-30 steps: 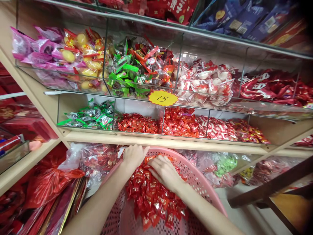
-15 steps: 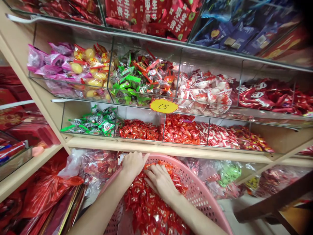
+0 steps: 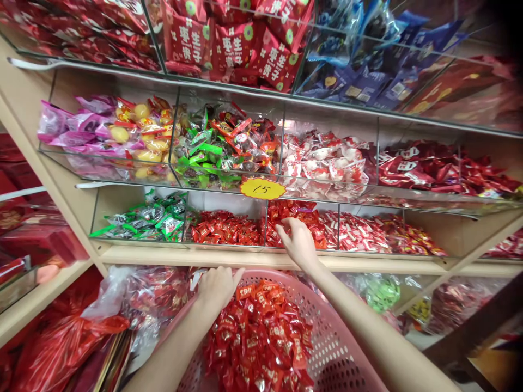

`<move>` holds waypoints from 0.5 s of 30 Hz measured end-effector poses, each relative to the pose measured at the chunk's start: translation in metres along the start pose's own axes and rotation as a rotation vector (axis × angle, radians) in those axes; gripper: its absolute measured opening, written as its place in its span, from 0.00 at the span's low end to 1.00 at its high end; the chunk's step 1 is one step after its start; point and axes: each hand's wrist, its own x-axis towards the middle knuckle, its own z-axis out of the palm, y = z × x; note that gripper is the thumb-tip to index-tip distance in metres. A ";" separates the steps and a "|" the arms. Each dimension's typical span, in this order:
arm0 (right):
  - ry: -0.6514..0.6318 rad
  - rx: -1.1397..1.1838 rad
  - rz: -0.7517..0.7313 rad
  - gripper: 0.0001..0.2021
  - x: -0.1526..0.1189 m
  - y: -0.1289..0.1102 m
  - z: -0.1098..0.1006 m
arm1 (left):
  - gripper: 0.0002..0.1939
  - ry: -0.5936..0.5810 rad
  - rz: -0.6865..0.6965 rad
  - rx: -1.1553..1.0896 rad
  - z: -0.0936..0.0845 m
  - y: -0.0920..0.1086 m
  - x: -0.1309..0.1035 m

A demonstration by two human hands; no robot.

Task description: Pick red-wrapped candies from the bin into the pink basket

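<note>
My left hand is closed over the far left rim of a pink perforated plastic basket. Inside the basket lies a heap of red wrapped candies. My right hand is raised beyond the basket, at the front of a clear shelf compartment that holds more red wrapped candies. Its fingers are loosely spread and point left, with nothing visible in them. Part of the compartment's candies is hidden behind that hand.
Neighbouring compartments hold green candies, smaller red candies and red-and-white candies. A yellow price tag marked 15 hangs above. Bagged goods sit under the wooden shelf edge. A dark wooden bar stands at right.
My right hand has left the candies in the basket and moved up and right to the shelf compartment. My left hand stays on the rim. The view has tilted up slightly.
</note>
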 end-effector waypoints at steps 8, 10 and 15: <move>-0.113 0.186 0.329 0.12 0.027 0.019 0.027 | 0.32 0.000 -0.008 -0.002 0.001 0.000 0.002; -0.086 0.232 0.332 0.12 0.021 0.022 0.023 | 0.32 0.017 0.011 0.006 0.001 -0.001 0.002; -0.114 0.930 0.472 0.16 -0.005 0.016 -0.007 | 0.32 0.007 0.022 0.012 0.001 -0.001 0.002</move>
